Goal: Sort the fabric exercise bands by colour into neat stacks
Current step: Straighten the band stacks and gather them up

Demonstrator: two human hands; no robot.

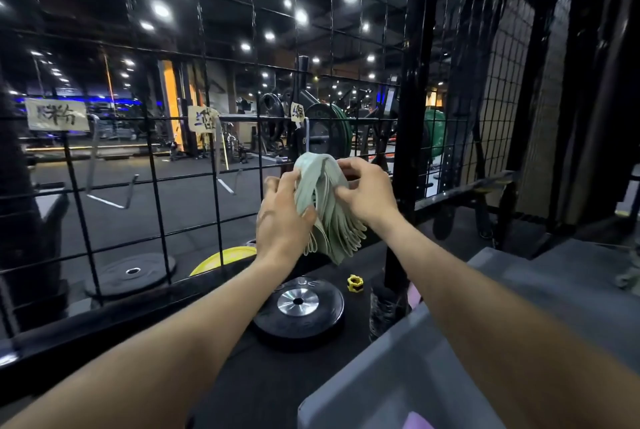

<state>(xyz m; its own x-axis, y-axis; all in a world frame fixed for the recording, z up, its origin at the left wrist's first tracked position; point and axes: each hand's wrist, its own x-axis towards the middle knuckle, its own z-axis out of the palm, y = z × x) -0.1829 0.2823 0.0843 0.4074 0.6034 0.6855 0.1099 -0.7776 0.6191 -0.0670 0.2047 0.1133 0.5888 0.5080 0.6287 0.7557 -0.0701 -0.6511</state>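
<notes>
Grey bin (391, 376) near; hands (282, 220) (367, 193) gripping green bands (329, 217).

— What's blocking ahead?
— Wire grid (152, 165) right behind the hanging bands (325, 206).
— Below?
— Weight plate (298, 310) and yellow collar (354, 283) by the ledge; grey bin (381, 376) near right.
</notes>
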